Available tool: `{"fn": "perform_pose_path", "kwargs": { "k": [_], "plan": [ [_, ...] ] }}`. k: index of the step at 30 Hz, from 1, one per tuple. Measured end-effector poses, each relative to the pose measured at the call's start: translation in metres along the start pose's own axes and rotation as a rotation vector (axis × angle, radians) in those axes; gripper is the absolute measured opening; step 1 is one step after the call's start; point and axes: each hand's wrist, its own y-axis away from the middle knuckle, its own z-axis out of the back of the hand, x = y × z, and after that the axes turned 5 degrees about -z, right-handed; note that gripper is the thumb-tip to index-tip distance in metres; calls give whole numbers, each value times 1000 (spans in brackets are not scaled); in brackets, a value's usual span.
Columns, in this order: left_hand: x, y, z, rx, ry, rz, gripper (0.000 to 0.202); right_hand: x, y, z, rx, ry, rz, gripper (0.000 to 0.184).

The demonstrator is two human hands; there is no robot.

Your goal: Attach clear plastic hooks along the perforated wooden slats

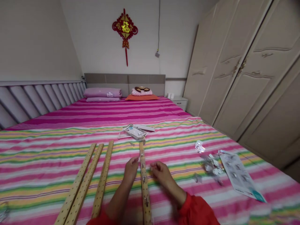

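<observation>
A perforated wooden strip (145, 189) lies lengthwise in front of me, with several small clear-and-metal hooks (143, 179) along its top. Close to its left edge is my left hand (131, 168), thumb and fingers pinched together; whatever they hold is too small to make out. On the other side, my right hand (162, 175) hovers a little apart from the strip, its fingers curled in, their contents hidden. Three similar wooden strips (103, 178) lie to the left, bare of hooks.
Beyond the strip sits an opened clear package (136, 131). At right are a blister card (241, 175), torn plastic pieces (212, 165) and a shiny wrapper (199, 146). A striped sheet (178, 147) covers the bed; a guardrail (42, 97) runs left, wardrobes (234, 78) right.
</observation>
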Motion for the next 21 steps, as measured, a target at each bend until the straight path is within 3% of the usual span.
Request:
{"fn": "perform_pose_path", "kwargs": {
  "k": [3, 6, 10, 13, 16, 21],
  "plan": [
    [3, 24, 13, -1, 0, 8, 31, -11, 46, 22, -128, 36, 214, 18],
    [6, 47, 27, 18, -9, 26, 36, -20, 82, 59, -380, 119, 347, 23],
    [6, 67, 35, 66, -48, 35, 42, -34, 107, 115, -717, 155, 354, 31],
    [3, 77, 32, 97, -130, 32, 49, -50, 116, 137, -758, 167, 289, 34],
    [0, 88, 23, 70, -239, 25, 65, -62, 124, 130, -717, 168, 261, 34],
    [-7, 102, 5, 117, -528, 33, 90, -68, 140, 73, -512, 172, 307, 28]
  ]
}}
